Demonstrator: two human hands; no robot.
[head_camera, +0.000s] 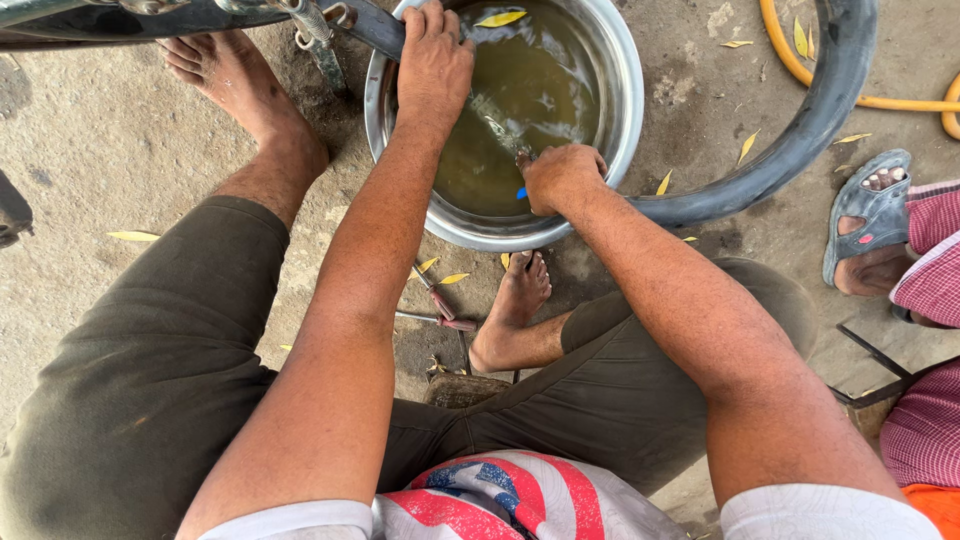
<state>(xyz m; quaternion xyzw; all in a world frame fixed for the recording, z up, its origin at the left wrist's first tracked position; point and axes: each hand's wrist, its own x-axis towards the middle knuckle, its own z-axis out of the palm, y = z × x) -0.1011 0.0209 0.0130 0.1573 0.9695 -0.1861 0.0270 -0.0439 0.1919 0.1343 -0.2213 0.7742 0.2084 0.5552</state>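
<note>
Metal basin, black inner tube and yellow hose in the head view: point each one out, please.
metal basin (628, 110), head view: on the shiny right-hand rim.
black inner tube (800, 130), head view: on the curved stretch right of the basin.
yellow hose (790, 62), head view: on the bend near the top edge.

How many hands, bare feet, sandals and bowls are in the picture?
Hands: 2, the left hand and right hand, both at the bowl
Bare feet: 2
Sandals: 1
Bowls: 1
Total: 6
</note>
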